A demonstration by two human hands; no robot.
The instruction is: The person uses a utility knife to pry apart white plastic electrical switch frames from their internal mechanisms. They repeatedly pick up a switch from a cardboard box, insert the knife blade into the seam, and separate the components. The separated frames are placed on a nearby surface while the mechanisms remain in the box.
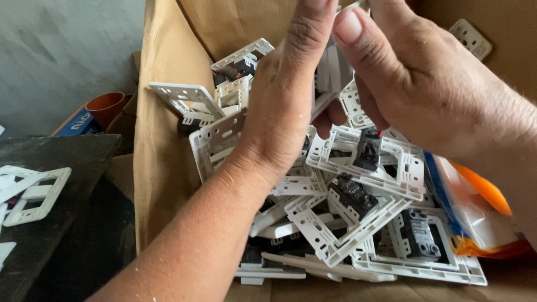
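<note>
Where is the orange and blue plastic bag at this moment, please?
In the head view, the plastic bag lies at the right side of the cardboard box, beside the white switch frames, below the right hand.

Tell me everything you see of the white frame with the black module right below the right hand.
The white frame looks like moulded plastic, rectangular, with notched, perforated edges and an open centre. A black switch module with a small red spot on top sits clipped in it. It lies tilted on top of the pile of similar frames in the cardboard box, under the right hand; whether they touch is unclear.
</note>
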